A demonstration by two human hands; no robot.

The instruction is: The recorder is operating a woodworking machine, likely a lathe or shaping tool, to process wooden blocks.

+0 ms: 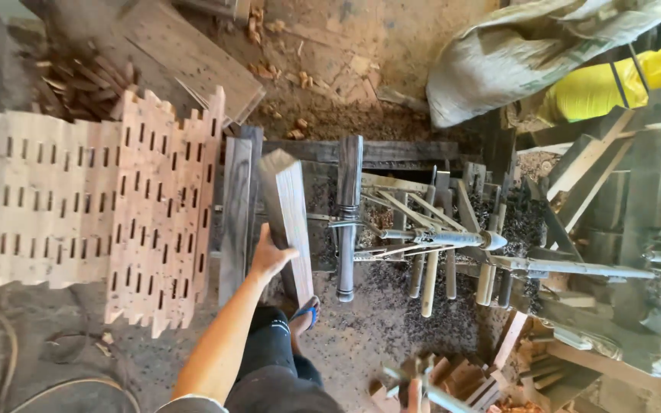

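Wooden plank (288,214), long, pale, rectangular in section: held tilted, upper end raised toward the middle of the view, lower end near the person's sandalled foot (305,315) on the dirt floor (361,336). Left hand (269,256): fingers wrapped around the plank's left edge about two-thirds down its length, gripping it; forearm reaching up from the bottom of the frame. Right hand: not in view, so its fingers cannot be reported. Just left of the plank, two darker grey boards (236,214) standing side by side. Further left, stacks of pale slotted slats (93,203), laid flat in rows, ends stepped and uneven. Right of the plank, a dark turned post (348,214) upright in a rough timber frame, with thin sticks and metal rods (437,239) crossing it and a long metal shaft (575,269) running toward the right edge. Upper right, a grey woven sack (529,53) and a yellow bag (613,84). Lower right, small offcut blocks (468,382) in a heap. Upper left, loose scrap sticks (78,84) and a flat board (185,53) on the floor.
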